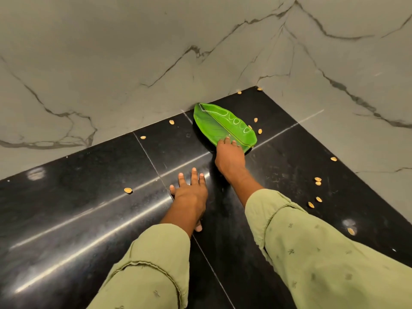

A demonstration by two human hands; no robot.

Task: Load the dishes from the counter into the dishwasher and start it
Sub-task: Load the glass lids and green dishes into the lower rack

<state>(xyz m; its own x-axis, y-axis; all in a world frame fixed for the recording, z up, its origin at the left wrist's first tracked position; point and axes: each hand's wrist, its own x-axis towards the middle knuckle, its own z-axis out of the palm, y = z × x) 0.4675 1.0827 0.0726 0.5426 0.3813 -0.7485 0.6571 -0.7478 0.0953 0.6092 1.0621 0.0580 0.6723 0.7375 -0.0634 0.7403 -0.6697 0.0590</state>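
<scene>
Sleeves (312, 253) stretched forward. Left hand (189, 194) flat, fingers spread on black counter (89, 219), likely bracing long reach. Right hand (227, 153) lays fingers over near rim of leaf plate (223, 121); thumb hidden, cannot tell if grasped. Plate extends beyond grip to marble wall (133, 63).

Black counter (89, 219): green plate (223, 123), scattered shells (127, 190)

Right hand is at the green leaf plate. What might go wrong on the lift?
1. The right hand meets only the near rim of the leaf plate; the shallow plate may tip or slip on the glossy counter.
2. Loose shells lie beside the plate, and dragging it could scatter them.
</scene>
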